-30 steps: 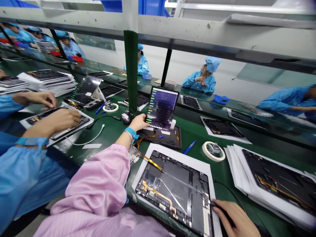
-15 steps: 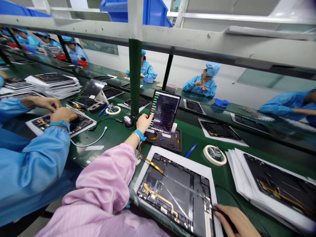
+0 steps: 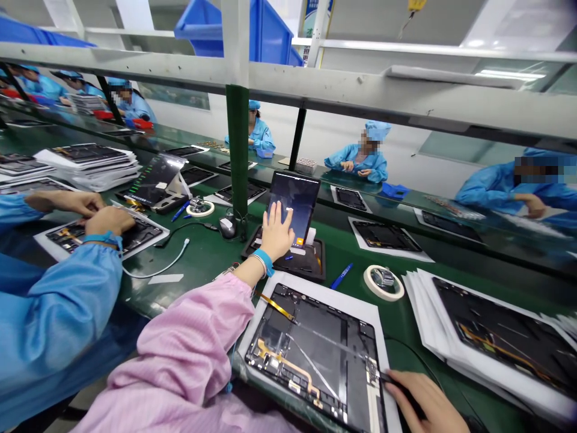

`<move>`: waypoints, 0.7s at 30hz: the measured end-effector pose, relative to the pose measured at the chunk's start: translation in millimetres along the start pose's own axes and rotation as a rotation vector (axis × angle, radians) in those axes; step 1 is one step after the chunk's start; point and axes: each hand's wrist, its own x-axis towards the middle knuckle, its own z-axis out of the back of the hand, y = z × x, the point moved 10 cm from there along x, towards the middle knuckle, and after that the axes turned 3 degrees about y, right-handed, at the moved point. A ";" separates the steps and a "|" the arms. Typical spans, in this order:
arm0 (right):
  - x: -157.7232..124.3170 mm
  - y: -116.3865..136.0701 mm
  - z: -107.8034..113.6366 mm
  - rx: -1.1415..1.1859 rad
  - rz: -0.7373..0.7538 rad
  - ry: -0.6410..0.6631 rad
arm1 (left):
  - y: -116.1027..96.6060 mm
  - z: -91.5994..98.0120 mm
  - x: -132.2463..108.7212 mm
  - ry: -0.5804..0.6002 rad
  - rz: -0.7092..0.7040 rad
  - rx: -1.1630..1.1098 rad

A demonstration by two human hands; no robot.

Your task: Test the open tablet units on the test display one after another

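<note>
My left hand [image 3: 277,233] reaches forward with fingers spread against the screen of an upright tablet display [image 3: 301,201]. That screen shows a dark picture with a small orange icon low down. An opened tablet housing [image 3: 315,349] lies before me on a white sheet [image 3: 367,310], its inner parts and orange flex cables exposed. A gold flex cable [image 3: 276,305] runs from its upper left edge toward the display's base. At the housing's right edge, my right hand [image 3: 426,400] is closed around a thin black tool [image 3: 408,391], whose tip meets the connector area.
To the right stands a stack of white sheets with tablet housings [image 3: 505,337]. A tape roll [image 3: 383,282], a blue pen [image 3: 342,276] and a mouse [image 3: 228,226] lie about. On the left, a co-worker's hands [image 3: 106,219] work on another housing. A green post [image 3: 237,150] rises behind.
My left hand has gone from a pointing finger at the screen's left side to spread fingers across it. The green-labelled list has given way to a dark picture. My right hand stays put.
</note>
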 end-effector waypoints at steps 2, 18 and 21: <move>0.1 1.0 0.0 -0.001 -0.010 0.003 | 0.8 -0.1 2.7 -0.011 0.016 0.009; 7.4 28.5 -5.0 -0.133 0.037 0.072 | -101.5 -0.7 -43.5 0.337 -0.254 -0.338; 10.2 37.1 -2.9 -0.140 -0.010 0.153 | -157.0 -11.8 -93.4 0.506 -0.518 -0.369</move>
